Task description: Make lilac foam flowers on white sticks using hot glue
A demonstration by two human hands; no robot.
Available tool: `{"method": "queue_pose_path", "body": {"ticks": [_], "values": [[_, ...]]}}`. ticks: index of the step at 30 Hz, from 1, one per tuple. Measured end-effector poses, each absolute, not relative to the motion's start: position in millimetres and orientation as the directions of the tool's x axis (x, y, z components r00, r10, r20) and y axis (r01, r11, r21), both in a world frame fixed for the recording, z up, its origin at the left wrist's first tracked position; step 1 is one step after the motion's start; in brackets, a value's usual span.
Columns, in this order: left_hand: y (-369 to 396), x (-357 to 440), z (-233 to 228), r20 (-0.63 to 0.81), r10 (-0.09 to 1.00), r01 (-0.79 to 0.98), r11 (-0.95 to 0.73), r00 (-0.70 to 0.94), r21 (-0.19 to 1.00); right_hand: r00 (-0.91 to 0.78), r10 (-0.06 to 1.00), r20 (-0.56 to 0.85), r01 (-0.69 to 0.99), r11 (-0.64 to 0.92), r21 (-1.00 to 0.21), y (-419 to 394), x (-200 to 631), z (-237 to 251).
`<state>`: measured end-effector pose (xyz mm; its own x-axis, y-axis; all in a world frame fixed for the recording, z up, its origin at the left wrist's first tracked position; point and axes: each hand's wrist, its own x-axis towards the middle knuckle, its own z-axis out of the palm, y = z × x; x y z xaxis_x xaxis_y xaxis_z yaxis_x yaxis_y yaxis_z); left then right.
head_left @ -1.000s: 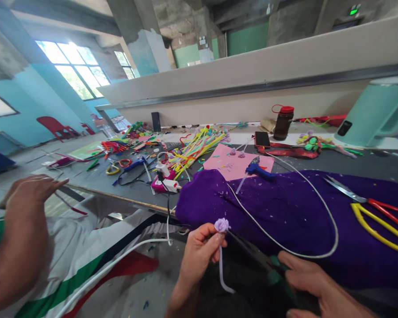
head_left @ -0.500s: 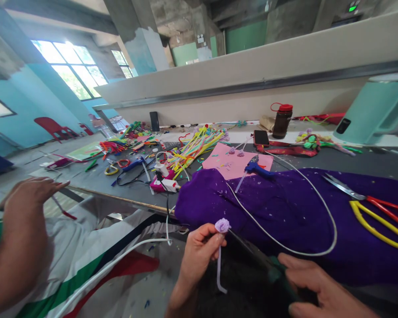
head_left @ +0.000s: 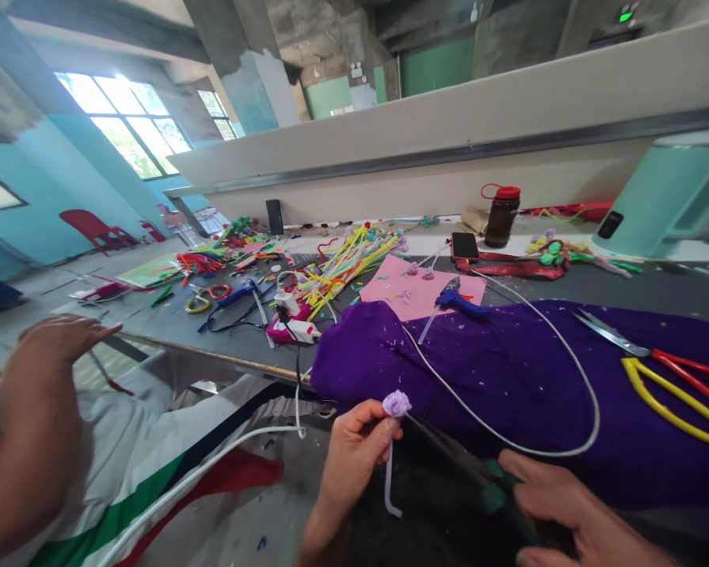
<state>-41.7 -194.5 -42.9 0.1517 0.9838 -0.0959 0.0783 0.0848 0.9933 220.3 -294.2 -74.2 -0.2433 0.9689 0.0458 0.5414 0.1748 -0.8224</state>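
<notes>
My left hand (head_left: 358, 449) is closed, pinching a lilac pipe-cleaner flower (head_left: 397, 403) just under its rolled head. The flower's stem (head_left: 391, 480) hangs down below the fingers and bends at its end. To the right, my right hand (head_left: 573, 504) is closed round the dark green handle of scissors (head_left: 449, 447). Their dark blades point up and left, with the tip beside the flower head. The handle is blurred and partly hidden by the fingers, so how far the blades are apart cannot be made out.
Purple cloth (head_left: 508, 378) covers the table edge, bearing red-and-yellow scissors (head_left: 655, 358) and a white cable. Behind lie a blue glue gun (head_left: 461, 301), pink paper (head_left: 390, 287), a phone (head_left: 465, 246), a bottle (head_left: 502, 219) and pipe cleaners (head_left: 354, 264). A co-worker's arm (head_left: 35, 425) is at left.
The scissors and my right hand have shifted very slightly. My left hand keeps the flower in almost the same place, and the table things look unchanged.
</notes>
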Motion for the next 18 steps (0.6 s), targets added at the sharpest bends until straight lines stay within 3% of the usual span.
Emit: {"method": "queue_pose_path", "body": {"ticks": [18], "values": [[-195.5,-42.2,-44.5,-0.033,0.988,0.281,-0.011,0.151,0.96,-0.151,0.988,-0.02,0.556,0.069,-0.828,-296.7,211.5,-70.7]]}}
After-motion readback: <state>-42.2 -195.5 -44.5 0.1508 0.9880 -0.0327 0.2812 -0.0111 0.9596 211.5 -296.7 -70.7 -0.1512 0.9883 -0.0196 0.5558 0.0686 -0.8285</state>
